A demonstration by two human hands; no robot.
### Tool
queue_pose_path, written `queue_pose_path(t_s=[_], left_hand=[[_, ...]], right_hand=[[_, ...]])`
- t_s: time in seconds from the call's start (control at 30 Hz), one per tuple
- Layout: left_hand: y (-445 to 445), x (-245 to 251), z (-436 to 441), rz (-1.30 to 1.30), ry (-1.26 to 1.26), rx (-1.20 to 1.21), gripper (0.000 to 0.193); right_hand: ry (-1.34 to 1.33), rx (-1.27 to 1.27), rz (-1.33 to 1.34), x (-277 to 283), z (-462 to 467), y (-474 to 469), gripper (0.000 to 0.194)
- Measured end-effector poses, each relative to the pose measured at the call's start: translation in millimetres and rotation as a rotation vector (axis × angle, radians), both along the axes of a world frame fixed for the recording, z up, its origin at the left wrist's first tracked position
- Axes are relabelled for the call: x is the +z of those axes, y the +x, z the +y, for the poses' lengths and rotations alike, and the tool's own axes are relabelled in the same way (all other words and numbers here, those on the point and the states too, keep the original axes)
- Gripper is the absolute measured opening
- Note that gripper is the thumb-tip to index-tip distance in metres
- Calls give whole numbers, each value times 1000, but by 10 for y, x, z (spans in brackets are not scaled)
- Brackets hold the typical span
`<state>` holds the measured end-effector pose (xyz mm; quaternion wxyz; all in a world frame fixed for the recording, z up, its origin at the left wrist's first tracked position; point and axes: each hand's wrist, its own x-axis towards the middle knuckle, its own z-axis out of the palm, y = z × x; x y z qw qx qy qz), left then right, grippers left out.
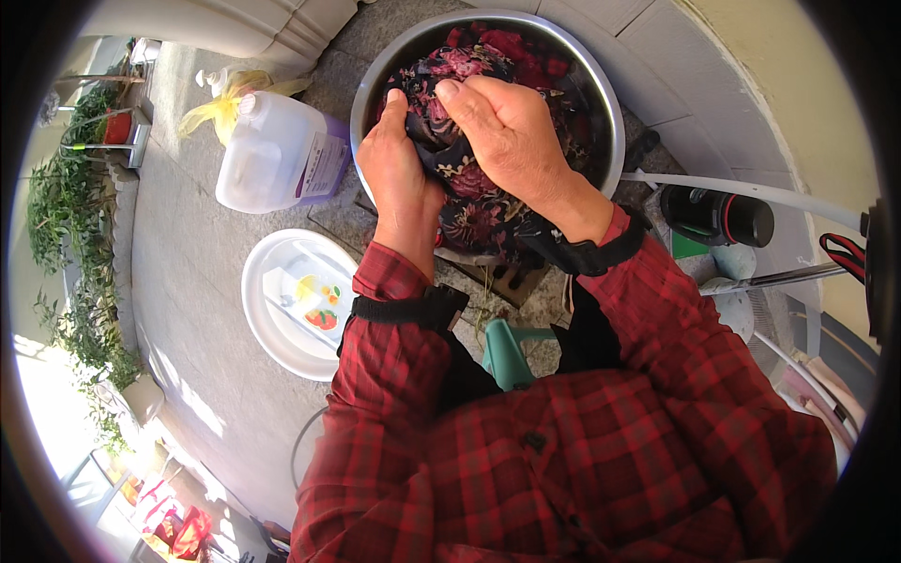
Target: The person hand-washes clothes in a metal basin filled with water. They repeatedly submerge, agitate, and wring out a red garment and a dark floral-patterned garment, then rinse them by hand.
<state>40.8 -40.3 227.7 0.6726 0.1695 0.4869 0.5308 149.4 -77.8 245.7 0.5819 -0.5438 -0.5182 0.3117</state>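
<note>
A dark floral-print garment [468, 176] is bunched between my two hands over a round metal basin [614, 134]. My left hand [398, 155] grips its left side, thumb pointing up. The right hand [503, 130] is curled in a fist on the same cloth, its thumb on top. Part of the garment hangs over the basin's near rim. Behind it in the basin lies more wet-looking fabric, including a red checked cloth [556, 65]. My fingertips are hidden in the folds and behind the hands.
Left of the basin stand a large jug [271, 155] of purple liquid and a yellow plastic bag [225, 105]. A white plastic basin [262, 331] sits nearer. A green plastic stool [508, 355] is beneath me. At right are a black flask [714, 214] and a white hose [739, 188].
</note>
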Motion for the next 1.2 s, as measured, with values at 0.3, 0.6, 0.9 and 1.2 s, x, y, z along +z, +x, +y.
queue_pose_path(t_s=[0.3,0.6,0.9,1.2], left_hand=[[191,68,-202,30,-90,-112,24],[-67,160,-48,129,502,-462,69],[-270,177,58,-218,279,-175,36],[-500,-47,235,-502,123,-27,58]], right_hand=[[-263,-164,-438,-441,238,264,42],[-175,-102,386,-44,249,202,47],[-135,232,25,5,193,400,68],[-342,365,-348,-431,54,4,79]])
